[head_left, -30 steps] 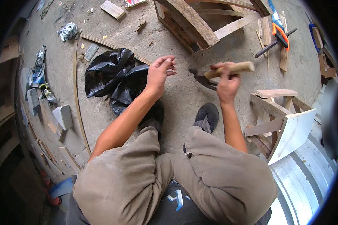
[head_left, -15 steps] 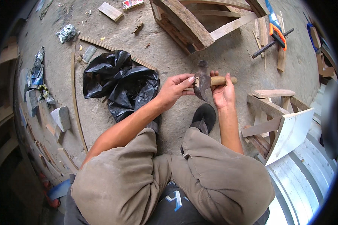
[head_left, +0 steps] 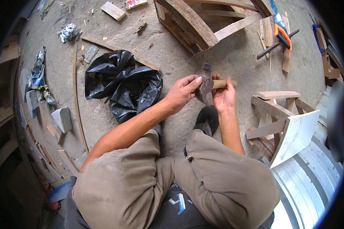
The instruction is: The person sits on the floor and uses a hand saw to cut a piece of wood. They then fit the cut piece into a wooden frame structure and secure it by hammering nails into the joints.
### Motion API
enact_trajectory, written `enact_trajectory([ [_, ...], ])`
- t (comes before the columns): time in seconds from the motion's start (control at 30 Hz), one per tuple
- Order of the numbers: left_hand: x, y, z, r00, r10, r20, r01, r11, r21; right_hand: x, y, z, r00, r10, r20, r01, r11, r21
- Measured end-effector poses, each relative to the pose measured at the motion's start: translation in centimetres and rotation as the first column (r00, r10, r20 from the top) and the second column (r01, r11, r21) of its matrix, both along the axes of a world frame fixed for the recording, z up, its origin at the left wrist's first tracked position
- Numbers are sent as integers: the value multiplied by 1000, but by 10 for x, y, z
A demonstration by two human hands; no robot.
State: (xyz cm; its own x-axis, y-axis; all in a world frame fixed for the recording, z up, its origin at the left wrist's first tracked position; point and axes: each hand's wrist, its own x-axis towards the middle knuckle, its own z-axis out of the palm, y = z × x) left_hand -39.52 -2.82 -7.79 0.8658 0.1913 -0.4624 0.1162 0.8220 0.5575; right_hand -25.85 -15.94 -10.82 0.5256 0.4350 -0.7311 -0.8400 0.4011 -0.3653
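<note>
One hammer [head_left: 207,85], near the centre of the frame, is now shared between two grips: a second ago the right hand [head_left: 224,100] had it alone, blurred, while the left hand [head_left: 182,94] was empty. Now the left thumb and fingers pinch it at the metal head, and the right hand closes loosely about the wooden handle [head_left: 220,84]. The black plastic bag [head_left: 122,82], left of centre, and the wooden structure [head_left: 193,21], at the top, lie much as before. Probably the tool is being steadied or looked over rather than swung
</note>
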Motion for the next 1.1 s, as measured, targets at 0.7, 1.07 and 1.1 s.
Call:
enact_trajectory([
  [0.7, -7, 56, -39, 850, 432, -301, -402, 902, 161, -31, 38, 45, -138, 469, 872, -22, 879, -476],
  [1.07, -18, 59, -35, 913, 327, -245, -274, 935, 225, 14, 13, 44, 411, 515, 752, -40, 835, -549],
  [1.1, -15, 55, -29, 934, 253, -252, -179, 942, 283, 20, 7, 47, 541, 430, 723, -40, 872, -488],
])
